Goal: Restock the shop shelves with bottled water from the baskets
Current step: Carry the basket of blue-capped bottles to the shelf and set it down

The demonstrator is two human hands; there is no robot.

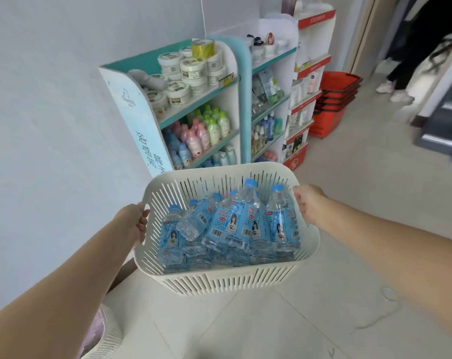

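Observation:
A cream slotted plastic basket (227, 281) hangs above the floor in front of me, carried by both ends. My left hand (135, 221) grips its left handle hole, and my right hand (309, 203) grips the right rim. Inside lie several small water bottles (232, 221) with blue caps and blue labels, some upright and some tipped over. Beyond the basket, against the wall, stands a teal and white shop shelf (193, 107) stocked with white jars and coloured lotion bottles.
More shelf units (297, 99) line the wall to the right, followed by a stack of red shopping baskets (333, 104). A person's legs (396, 84) show at the far right. Another cream basket (105, 340) sits at the lower left. The floor is pale tile.

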